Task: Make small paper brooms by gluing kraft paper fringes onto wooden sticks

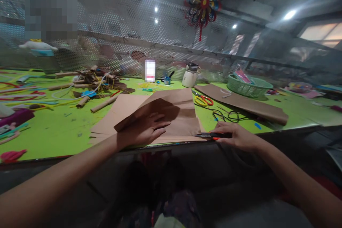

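A folded-over sheet of brown paper (184,108) lies at the table's front edge, on top of several other brown sheets (128,104). My left hand (145,128) rests palm down on the paper, fingers stretched out, with the paper's raised fold standing behind it. To its right, my right hand (236,135) is closed around scissors (211,135) with dark blades and black and red handles. Their pointed tip reaches left to the paper's lower right corner. Whether the blades are apart I cannot tell.
Yellow-and-red scissors (203,100) and a black cord (229,115) lie right of the paper. Beyond are a long brown paper piece (245,105), a green basket (248,87), a pale jug (189,76) and a lit phone (150,71). Paper tubes (104,103) and yarn sit left.
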A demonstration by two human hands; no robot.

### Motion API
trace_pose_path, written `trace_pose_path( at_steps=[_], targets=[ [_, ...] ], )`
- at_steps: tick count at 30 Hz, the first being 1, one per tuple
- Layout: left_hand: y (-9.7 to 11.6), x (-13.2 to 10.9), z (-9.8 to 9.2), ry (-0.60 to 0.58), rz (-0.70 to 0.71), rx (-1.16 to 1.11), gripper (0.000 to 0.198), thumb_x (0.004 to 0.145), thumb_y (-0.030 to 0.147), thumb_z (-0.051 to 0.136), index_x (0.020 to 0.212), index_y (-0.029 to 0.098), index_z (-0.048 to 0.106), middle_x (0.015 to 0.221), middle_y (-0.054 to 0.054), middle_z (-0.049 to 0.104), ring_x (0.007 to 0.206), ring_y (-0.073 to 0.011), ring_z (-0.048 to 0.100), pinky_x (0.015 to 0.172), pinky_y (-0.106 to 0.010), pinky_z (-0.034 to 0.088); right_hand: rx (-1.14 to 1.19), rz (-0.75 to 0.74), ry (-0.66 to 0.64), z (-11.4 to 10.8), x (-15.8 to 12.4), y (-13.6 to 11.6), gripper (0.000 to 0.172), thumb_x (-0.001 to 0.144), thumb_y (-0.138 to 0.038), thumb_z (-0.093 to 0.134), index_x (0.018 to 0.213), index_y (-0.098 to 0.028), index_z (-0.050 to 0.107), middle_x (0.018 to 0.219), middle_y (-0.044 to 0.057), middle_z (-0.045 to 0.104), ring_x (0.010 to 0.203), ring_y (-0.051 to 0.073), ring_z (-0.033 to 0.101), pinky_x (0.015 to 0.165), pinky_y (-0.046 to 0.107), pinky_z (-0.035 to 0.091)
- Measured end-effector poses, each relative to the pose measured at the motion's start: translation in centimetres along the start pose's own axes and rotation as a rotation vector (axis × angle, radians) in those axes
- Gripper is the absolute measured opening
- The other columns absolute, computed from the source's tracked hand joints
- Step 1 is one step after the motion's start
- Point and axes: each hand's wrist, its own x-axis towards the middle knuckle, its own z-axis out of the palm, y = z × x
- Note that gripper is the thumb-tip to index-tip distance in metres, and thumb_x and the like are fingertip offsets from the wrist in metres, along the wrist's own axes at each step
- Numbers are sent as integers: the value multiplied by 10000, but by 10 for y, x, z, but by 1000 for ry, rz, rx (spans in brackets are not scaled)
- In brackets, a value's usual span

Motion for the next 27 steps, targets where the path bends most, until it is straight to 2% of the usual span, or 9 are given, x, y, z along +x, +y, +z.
trace_pose_path(
  at_steps=[4,9,20,27],
  targets=[
    [-1,0,2,22,18,-11,433,947,413,275,1331,292,433,1407,15,414,1332,-197,278,1106,-351,183,-12,19,4,-2,-5,-1,325,853,-379,538,1115,-225,652,918,75,590,849,200,549,781,332,438],
    [0,0,1,35,14,-20,429,942,413,290,1316,283,455,1412,-1,405,1319,-203,303,1103,-352,195,-73,78,94,8,-2,-10,302,849,-341,533,1098,-219,656,977,92,599,902,224,555,826,365,436],
    [-7,0,9,50,34,-6,432,940,433,284,1309,298,463,1421,11,391,1335,-200,271,1108,-353,180,-115,86,101,13,-21,-12,294,846,-330,546,1104,-229,642,986,85,599,910,224,558,856,374,420],
    [-3,0,5,35,38,11,425,945,410,282,1321,298,447,1395,17,429,1330,-196,276,1102,-343,175,-107,79,121,21,2,-26,304,851,-302,542,1138,-250,626,952,72,587,860,200,559,807,344,427]
  ],
)
